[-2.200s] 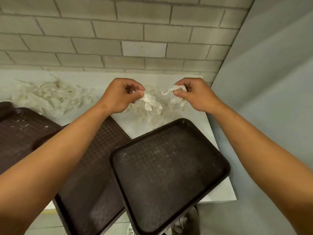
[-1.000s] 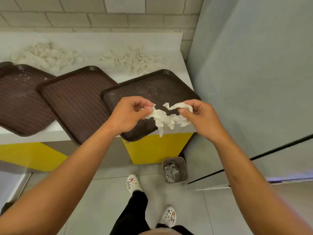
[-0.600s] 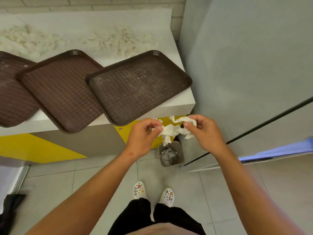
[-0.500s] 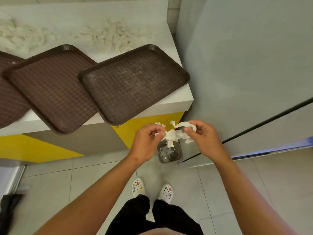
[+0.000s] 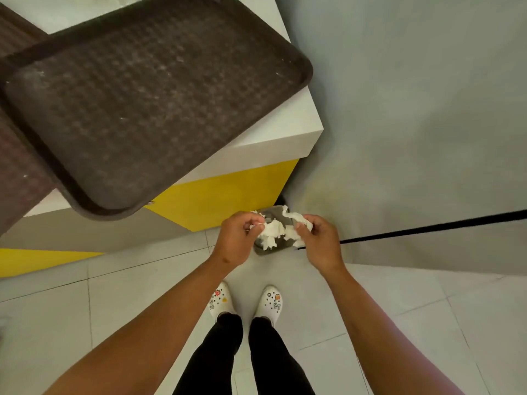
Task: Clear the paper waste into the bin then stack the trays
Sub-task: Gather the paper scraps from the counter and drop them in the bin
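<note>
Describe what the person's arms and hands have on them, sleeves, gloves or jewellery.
Nothing shows: left hand and right hand are bare, without gloves, rings or a watch in view. Both forearms are bare to the frame edge, no sleeve showing. One small dark mark sits near the left wrist.

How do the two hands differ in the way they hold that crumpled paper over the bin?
The left hand pinches the crumpled paper at its left end, knuckles facing the camera; the right hand grips the right end, where a strip sticks up above its fingers. Both are held above the small bin on the floor.
</note>
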`<state>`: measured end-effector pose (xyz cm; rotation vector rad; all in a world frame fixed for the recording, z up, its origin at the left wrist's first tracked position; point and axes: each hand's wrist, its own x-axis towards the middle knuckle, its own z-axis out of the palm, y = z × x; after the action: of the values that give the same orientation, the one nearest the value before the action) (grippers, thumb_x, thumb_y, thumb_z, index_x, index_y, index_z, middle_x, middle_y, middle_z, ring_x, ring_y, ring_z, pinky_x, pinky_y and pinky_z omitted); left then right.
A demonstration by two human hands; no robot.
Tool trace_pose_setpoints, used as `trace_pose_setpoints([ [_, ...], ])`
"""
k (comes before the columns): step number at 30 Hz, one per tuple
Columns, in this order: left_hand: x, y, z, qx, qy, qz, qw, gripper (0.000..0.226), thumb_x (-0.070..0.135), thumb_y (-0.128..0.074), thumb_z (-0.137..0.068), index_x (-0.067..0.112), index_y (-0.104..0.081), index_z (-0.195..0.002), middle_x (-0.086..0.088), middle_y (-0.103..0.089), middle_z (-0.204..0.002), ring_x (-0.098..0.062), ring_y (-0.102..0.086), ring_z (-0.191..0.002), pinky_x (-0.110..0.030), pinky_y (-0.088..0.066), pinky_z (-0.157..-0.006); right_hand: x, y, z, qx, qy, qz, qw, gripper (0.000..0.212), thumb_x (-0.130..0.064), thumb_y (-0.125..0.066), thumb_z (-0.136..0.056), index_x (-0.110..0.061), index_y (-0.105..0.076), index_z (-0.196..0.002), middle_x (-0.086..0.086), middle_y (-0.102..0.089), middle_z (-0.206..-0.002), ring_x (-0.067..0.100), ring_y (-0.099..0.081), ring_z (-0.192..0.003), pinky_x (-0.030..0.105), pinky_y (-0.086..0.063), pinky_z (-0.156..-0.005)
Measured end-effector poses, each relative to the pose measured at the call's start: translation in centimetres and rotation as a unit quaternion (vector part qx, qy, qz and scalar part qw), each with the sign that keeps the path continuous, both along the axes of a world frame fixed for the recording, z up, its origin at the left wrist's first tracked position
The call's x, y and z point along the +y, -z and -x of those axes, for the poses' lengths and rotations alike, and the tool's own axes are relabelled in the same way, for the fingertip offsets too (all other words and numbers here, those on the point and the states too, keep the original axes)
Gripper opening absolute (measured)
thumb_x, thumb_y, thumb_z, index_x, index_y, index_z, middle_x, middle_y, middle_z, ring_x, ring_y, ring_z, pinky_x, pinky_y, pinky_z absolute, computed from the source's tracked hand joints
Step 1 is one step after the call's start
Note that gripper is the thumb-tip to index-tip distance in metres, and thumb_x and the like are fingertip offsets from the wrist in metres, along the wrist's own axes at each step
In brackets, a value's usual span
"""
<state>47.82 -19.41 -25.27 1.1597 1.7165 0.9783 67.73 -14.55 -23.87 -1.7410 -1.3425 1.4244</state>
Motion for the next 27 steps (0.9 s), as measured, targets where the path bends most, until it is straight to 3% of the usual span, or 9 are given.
trace_pose_setpoints([
  [4,1.8,6.6,-0.4,0.010,0.012,0.009,1.000,0.008,-0.003,-0.070,-0.086,0.004,-0.074,-0.087,0.013,-0.066,-0.082,0.008,-0.061,-0.076,-0.009,-0.045,-0.068,1.1,6.9,-0.1,-0.012,0.008,0.016,1.000,0.010,-0.016,-0.069,-0.094,-0.020,-0.074,-0.102,0.001,-0.075,-0.092,0.017,-0.069,-0.084,0.035,-0.058,-0.077],
  [8,3.1,13.2,-0.8,0.029,0.043,0.003,0.999,0.007,-0.005,-0.072,-0.084,0.002,-0.074,-0.086,0.004,-0.065,-0.083,0.010,-0.061,-0.078,-0.007,-0.044,-0.067,2.3,12.8,0.0,-0.038,0.004,0.017,0.999,0.005,-0.017,-0.070,-0.093,-0.021,-0.071,-0.094,0.006,-0.073,-0.088,0.016,-0.067,-0.078,0.023,-0.054,-0.069],
  [13,5.0,19.9,-1.4,0.020,0.057,0.035,0.998,0.014,-0.006,-0.072,-0.083,0.007,-0.072,-0.081,-0.003,-0.070,-0.082,-0.009,-0.064,-0.074,-0.019,-0.047,-0.067,3.4,19.9,0.1,-0.049,0.017,0.052,0.997,0.004,-0.012,-0.073,-0.088,-0.011,-0.074,-0.092,0.013,-0.073,-0.087,0.028,-0.069,-0.080,0.039,-0.058,-0.071],
  [17,6.2,23.0,-1.8,0.031,0.069,0.054,0.996,0.012,-0.001,-0.071,-0.088,0.011,-0.070,-0.088,-0.002,-0.070,-0.088,-0.019,-0.067,-0.077,-0.021,-0.053,-0.065,4.7,23.8,0.4,-0.066,0.018,0.061,0.996,0.015,-0.017,-0.073,-0.087,-0.009,-0.075,-0.100,0.008,-0.073,-0.087,0.022,-0.067,-0.078,0.028,-0.055,-0.066],
  [20,6.5,24.1,-1.5,0.015,0.067,0.083,0.994,0.019,0.003,-0.071,-0.089,0.018,-0.068,-0.100,-0.001,-0.070,-0.103,-0.015,-0.069,-0.087,-0.023,-0.056,-0.077,5.4,25.9,0.4,-0.050,-0.022,0.092,0.994,0.036,-0.024,-0.075,-0.086,-0.014,-0.070,-0.120,0.002,-0.073,-0.107,0.018,-0.069,-0.094,0.033,-0.057,-0.081],
  [23,6.0,23.9,-1.1,-0.001,0.053,0.098,0.994,0.019,0.001,-0.069,-0.089,0.005,-0.069,-0.108,-0.002,-0.069,-0.105,-0.009,-0.067,-0.087,-0.011,-0.052,-0.077,5.6,25.7,0.2,-0.096,-0.078,0.091,0.988,0.040,-0.025,-0.071,-0.091,-0.012,-0.064,-0.128,-0.006,-0.064,-0.118,0.015,-0.062,-0.108,0.031,-0.051,-0.089],
  [25,5.4,23.0,-0.8,-0.003,0.044,0.101,0.994,0.018,0.001,-0.070,-0.089,0.002,-0.069,-0.107,-0.003,-0.069,-0.101,-0.005,-0.067,-0.085,-0.010,-0.051,-0.075,5.3,24.7,0.0,-0.109,-0.089,0.087,0.986,0.032,-0.034,-0.066,-0.090,-0.013,-0.065,-0.114,-0.006,-0.064,-0.109,0.016,-0.060,-0.100,0.032,-0.049,-0.083],
  [27,4.7,21.3,-0.6,-0.003,0.051,0.101,0.994,0.018,0.005,-0.070,-0.090,0.003,-0.069,-0.107,-0.003,-0.068,-0.098,0.004,-0.066,-0.080,-0.008,-0.050,-0.073,5.0,23.5,-0.4,-0.110,-0.101,0.107,0.983,0.022,-0.048,-0.060,-0.081,-0.029,-0.058,-0.091,-0.011,-0.061,-0.095,0.010,-0.057,-0.087,0.032,-0.047,-0.080],
])
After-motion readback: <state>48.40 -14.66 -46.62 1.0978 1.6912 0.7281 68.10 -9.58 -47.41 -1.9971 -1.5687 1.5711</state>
